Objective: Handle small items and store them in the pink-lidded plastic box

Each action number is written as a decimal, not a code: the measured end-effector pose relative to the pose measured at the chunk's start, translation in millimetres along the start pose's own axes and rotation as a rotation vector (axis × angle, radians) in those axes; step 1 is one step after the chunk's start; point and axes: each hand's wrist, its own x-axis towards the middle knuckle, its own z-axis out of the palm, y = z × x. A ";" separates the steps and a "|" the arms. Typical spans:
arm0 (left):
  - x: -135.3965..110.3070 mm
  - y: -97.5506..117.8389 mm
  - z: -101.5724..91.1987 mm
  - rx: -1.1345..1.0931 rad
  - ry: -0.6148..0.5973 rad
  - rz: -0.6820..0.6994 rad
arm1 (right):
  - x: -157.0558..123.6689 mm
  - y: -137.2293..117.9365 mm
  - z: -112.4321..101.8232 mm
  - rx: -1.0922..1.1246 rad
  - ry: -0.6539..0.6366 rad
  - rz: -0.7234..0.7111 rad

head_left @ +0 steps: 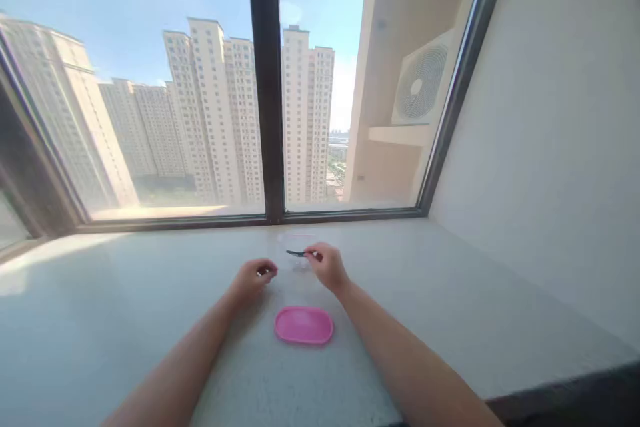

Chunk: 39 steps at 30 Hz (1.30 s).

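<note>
Slim dark implement (295, 253), one: held above the pale sill near the foot of the window, roughly level, free end pointing left, other end covered by the fingers of the right hand (327, 267). Just under and behind it: a transparent article (301, 264), outline faint, shape too indistinct to tell, with a thin pinkish line beyond. Nearer the body, between the forearms and apart from both hands: a pink oblong tray (303, 325), rounded ends, raised rim, flat on the white sill (125, 320). Position relative to the fingers: clamped between right thumb and fingertips, projecting leftward, well short of the left hand (257, 275). Left fingers: curled, tips close to the thumb, near the sill; cannot tell whether closed on anything. Farther out: dark window frame (271, 93), plain white wall (550, 120) at right, and, beyond the glass, pale high-rise towers (210, 87) and an outdoor fan unit (421, 83).
</note>
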 end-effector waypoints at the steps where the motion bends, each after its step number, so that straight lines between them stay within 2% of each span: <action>1: -0.5 1.1 0.1 0.012 0.004 -0.005 | 0.3 2.1 0.0 -0.011 0.017 0.025; 9: 0.5 -0.6 -3.4 0.139 0.092 -0.037 | 1.1 15.4 -0.3 -0.099 0.085 0.174; 15: 2.1 -4.3 -10.8 0.212 0.190 -0.139 | -0.1 16.5 -1.6 -0.084 0.066 0.161; 20: 2.4 -4.0 -14.1 0.276 0.207 -0.206 | -0.5 15.7 -1.8 -0.058 0.037 0.143; 30: 2.1 -6.4 -9.4 0.238 0.151 -0.140 | -2.0 15.6 0.4 -0.037 -0.022 0.132; 39: 0.8 -4.5 -6.3 0.155 0.178 -0.088 | -1.2 14.3 0.5 -0.092 -0.080 0.159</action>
